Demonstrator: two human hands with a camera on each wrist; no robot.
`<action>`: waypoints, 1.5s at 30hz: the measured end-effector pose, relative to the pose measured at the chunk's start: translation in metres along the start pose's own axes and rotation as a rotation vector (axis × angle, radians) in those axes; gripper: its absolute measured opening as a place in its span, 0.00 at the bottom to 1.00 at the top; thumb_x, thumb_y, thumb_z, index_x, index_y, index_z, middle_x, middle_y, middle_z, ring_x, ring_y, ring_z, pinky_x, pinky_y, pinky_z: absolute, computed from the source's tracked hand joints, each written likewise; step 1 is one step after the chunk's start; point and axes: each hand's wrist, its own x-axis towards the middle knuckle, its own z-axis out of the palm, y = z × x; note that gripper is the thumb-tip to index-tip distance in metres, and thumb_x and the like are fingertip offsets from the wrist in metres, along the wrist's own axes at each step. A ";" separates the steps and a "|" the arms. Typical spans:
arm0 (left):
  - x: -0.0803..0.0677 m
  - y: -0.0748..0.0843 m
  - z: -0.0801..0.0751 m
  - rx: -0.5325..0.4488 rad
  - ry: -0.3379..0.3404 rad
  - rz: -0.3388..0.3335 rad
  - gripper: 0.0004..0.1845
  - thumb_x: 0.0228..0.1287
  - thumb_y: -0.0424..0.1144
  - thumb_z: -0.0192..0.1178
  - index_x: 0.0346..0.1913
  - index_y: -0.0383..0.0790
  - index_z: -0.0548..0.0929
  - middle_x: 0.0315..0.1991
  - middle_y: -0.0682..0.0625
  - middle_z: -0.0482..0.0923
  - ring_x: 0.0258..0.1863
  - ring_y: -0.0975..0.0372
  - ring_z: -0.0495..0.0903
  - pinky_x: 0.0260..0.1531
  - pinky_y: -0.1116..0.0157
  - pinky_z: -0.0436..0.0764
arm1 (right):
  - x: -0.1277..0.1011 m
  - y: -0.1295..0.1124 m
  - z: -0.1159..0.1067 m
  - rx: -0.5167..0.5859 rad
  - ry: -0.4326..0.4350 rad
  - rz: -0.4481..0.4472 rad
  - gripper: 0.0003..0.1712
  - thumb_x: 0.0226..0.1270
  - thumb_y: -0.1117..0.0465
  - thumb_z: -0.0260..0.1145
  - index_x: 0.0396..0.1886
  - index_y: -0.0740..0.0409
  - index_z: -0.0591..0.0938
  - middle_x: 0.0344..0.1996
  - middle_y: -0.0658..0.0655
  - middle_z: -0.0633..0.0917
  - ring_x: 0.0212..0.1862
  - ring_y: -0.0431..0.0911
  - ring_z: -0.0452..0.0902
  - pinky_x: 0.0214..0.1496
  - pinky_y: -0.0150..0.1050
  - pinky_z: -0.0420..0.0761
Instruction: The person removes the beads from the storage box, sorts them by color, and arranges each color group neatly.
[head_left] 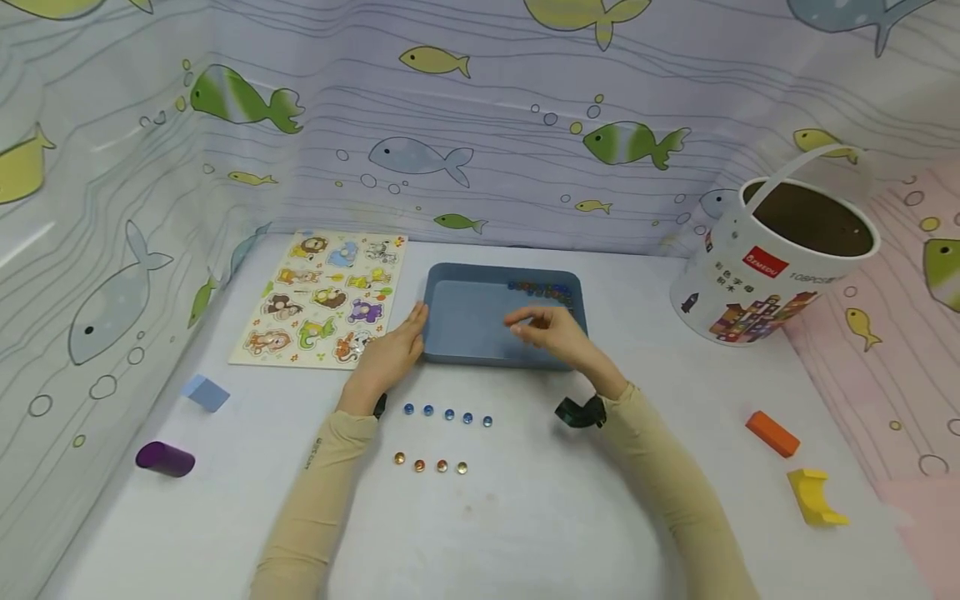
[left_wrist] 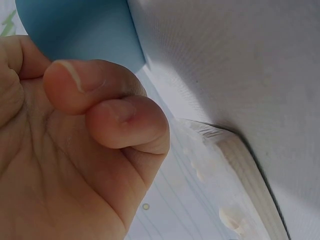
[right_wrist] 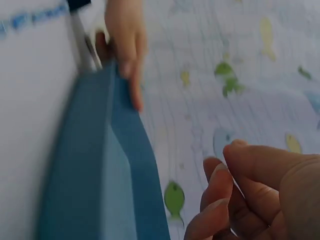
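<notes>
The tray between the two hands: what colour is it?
The tray is plain blue, clearest in the head view.

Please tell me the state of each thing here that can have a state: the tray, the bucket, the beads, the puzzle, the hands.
Blue tray: flat on table, beads at its far edge.
White bucket: tilted, lid off.
Blue beads: five in a row.
Amber beads: four in a row.
Animal puzzle: all pieces seated.
Left hand: touching the tray's side.
Right hand: over tray, fingertips together.
</notes>
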 end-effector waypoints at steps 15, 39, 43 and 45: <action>-0.002 -0.001 -0.001 0.005 -0.011 -0.014 0.30 0.76 0.41 0.40 0.77 0.42 0.51 0.78 0.49 0.48 0.46 0.47 0.83 0.16 0.66 0.71 | 0.093 0.036 -0.018 -0.209 0.199 0.132 0.16 0.73 0.63 0.56 0.56 0.57 0.82 0.57 0.60 0.82 0.54 0.54 0.80 0.47 0.43 0.79; 0.000 0.000 0.000 0.016 0.008 0.000 0.30 0.75 0.41 0.41 0.77 0.42 0.52 0.77 0.49 0.49 0.50 0.46 0.82 0.26 0.62 0.79 | 0.107 0.040 -0.009 -0.310 0.233 0.115 0.13 0.69 0.62 0.62 0.50 0.57 0.85 0.52 0.58 0.85 0.52 0.52 0.79 0.54 0.46 0.79; 0.000 0.001 0.000 0.013 0.007 0.008 0.30 0.75 0.41 0.40 0.77 0.41 0.52 0.77 0.48 0.49 0.52 0.45 0.81 0.25 0.61 0.79 | 0.094 0.031 -0.014 -0.233 0.243 0.087 0.13 0.70 0.58 0.62 0.50 0.53 0.85 0.51 0.57 0.85 0.50 0.51 0.81 0.49 0.45 0.80; 0.000 0.001 0.000 0.011 0.011 0.009 0.30 0.75 0.40 0.40 0.76 0.41 0.52 0.77 0.48 0.49 0.52 0.45 0.81 0.23 0.62 0.78 | 0.087 0.027 -0.016 -0.208 0.238 0.079 0.14 0.70 0.56 0.62 0.51 0.52 0.85 0.51 0.56 0.85 0.50 0.50 0.81 0.49 0.45 0.80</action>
